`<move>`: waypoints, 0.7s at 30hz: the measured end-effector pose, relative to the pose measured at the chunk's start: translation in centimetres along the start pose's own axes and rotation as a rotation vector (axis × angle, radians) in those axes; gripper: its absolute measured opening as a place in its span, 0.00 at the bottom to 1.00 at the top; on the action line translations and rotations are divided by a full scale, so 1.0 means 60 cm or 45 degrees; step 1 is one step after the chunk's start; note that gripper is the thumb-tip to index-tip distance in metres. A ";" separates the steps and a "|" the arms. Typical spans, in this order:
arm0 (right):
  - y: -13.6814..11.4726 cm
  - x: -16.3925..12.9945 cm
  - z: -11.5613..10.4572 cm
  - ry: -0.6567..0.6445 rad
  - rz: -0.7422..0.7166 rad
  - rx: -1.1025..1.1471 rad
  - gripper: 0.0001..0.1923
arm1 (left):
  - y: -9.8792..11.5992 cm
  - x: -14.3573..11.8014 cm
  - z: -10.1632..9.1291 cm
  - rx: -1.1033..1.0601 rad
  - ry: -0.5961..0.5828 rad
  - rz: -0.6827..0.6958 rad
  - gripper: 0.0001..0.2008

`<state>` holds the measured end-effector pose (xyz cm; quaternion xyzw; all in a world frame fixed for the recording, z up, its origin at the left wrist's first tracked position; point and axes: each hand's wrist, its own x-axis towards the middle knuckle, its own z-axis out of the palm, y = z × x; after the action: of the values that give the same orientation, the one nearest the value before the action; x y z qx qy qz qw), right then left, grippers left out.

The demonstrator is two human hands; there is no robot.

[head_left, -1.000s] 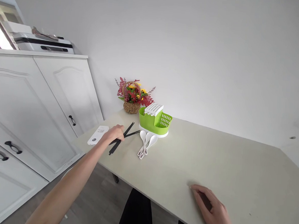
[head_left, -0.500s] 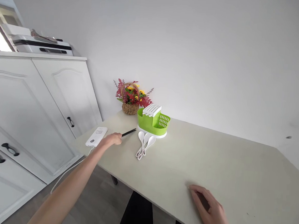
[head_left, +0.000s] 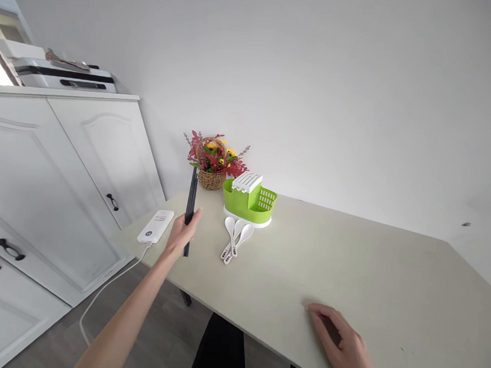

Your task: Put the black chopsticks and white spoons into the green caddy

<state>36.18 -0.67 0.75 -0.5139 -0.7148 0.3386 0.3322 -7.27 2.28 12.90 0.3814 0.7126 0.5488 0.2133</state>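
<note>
Black chopsticks (head_left: 191, 202) are shown clenched in the fingers (head_left: 192, 220) of the left hand (head_left: 182, 234), gripped low on the shafts so that the bundle stands nearly upright, clear of the counter (head_left: 349, 258); the exact count cannot be told, as the sticks overlap. The step in hand is judged to be the carry after a pick-up. A green cutlery holder (head_left: 248, 198) with a white slotted insert is set at about 2 o'clock from the left hand, near but apart from it. If the sticks are meant for it, the next move would call for a short travel toward 2 o'clock with the bundle kept vertical over a slot or the open basket.

3 white spoons (head_left: 234, 238) lie just beside the holder at its 6 o'clock, between it and the hand. A white power bank (head_left: 155, 226) with its cable rests at 9 o'clock, close to the counter's left edge. A flower basket (head_left: 213, 165) stands at 12 o'clock against the wall. The right hand (head_left: 341, 342) is laid flat, released, at the near edge. Open room extends broadly toward 3 o'clock.
</note>
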 end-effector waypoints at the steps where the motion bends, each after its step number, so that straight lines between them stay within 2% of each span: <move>1: 0.000 0.000 0.000 0.008 -0.006 -0.002 0.21 | 0.012 -0.011 0.016 -0.167 -0.047 0.032 0.22; 3: 0.000 0.000 0.000 0.022 -0.021 -0.012 0.21 | 0.037 -0.034 0.052 -0.444 -0.181 0.101 0.25; 6: -0.003 -0.001 0.000 0.036 -0.023 -0.028 0.21 | 0.066 -0.069 0.117 -0.665 -0.391 0.173 0.28; 8: -0.006 -0.001 0.000 0.042 0.003 -0.036 0.21 | 0.075 -0.092 0.161 -0.706 -0.538 0.181 0.29; 12: -0.008 0.000 0.002 0.040 0.041 -0.025 0.21 | 0.072 -0.136 0.239 -0.613 -0.783 0.216 0.28; 17: -0.013 0.015 -0.001 0.014 0.087 0.161 0.22 | 0.059 -0.186 0.303 -0.556 -0.888 0.238 0.29; 21: -0.059 0.051 -0.024 0.062 -0.003 0.346 0.22 | 0.052 -0.215 0.333 -0.516 -0.949 0.246 0.28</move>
<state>34.79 1.63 4.83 -0.4715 -0.6546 0.4193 0.4163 16.12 4.99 8.24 0.5688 0.4256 0.5198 0.4745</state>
